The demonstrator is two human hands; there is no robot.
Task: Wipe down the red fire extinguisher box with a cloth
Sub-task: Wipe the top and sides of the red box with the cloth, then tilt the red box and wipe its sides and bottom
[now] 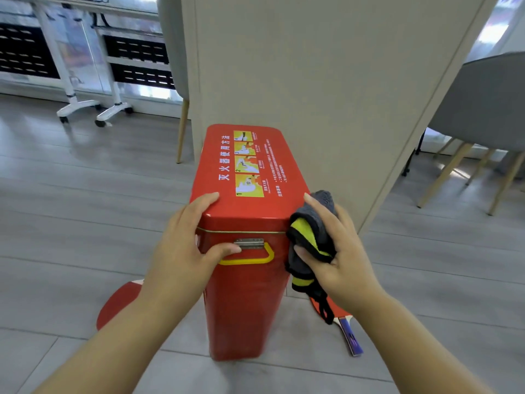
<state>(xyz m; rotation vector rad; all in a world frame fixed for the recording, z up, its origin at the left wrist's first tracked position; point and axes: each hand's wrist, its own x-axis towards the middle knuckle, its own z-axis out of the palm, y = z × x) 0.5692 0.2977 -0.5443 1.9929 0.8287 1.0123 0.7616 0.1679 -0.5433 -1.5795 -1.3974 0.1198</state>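
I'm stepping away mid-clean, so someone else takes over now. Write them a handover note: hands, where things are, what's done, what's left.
Left hand grips the near left corner of the red fire extinguisher box, fingers on the lid, thumb by the latch.
Right hand holds the bunched cloth against the box's near right top corner.
The box stands upright on the floor against a beige panel.
Done: which faces are wiped cannot be told.
Left: likely the lid and all sides.
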